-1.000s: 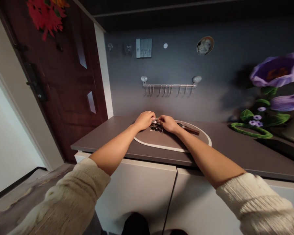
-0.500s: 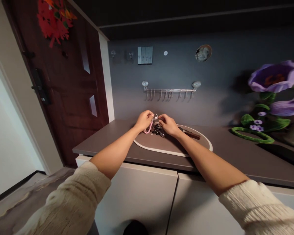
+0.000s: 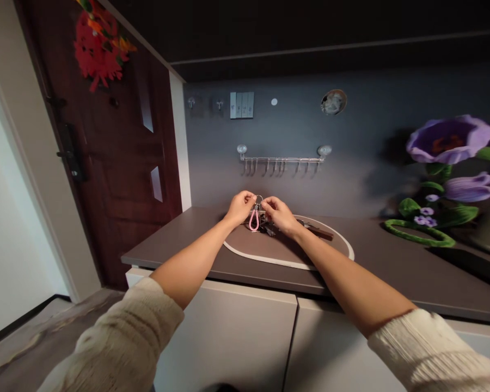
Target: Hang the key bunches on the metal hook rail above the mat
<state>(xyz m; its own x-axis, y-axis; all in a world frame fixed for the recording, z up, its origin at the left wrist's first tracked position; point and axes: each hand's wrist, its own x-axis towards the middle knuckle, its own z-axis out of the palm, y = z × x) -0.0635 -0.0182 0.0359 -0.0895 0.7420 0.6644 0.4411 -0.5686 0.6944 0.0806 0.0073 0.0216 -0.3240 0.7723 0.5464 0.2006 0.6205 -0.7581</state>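
Note:
A metal key ring (image 3: 260,197) is held up between my two hands, with a pink looped strap (image 3: 253,222) hanging from it. My left hand (image 3: 240,207) pinches the ring's left side between thumb and fingertips. On the other side, my right hand (image 3: 281,215) has its thumb and fingertips closed at the ring's right edge. Below lies a bunch of dark keys or similar small items (image 3: 268,229), partly covered by my right hand. They rest on an oval brown mat (image 3: 269,250) with a white rim. A brown strip-like item (image 3: 320,232) lies right of my right wrist.
Behind my hands, a clear rail with several hooks (image 3: 283,159) is fixed to the wall, under a switch panel (image 3: 242,105). Purple artificial flowers (image 3: 451,141) stand on the right of the dark countertop (image 3: 163,239). A dark red door (image 3: 122,179) is at left.
My right hand has moved in to the key ring and closed at its edge. The pink strap now hangs straight down below the ring. The view has tilted slightly upward.

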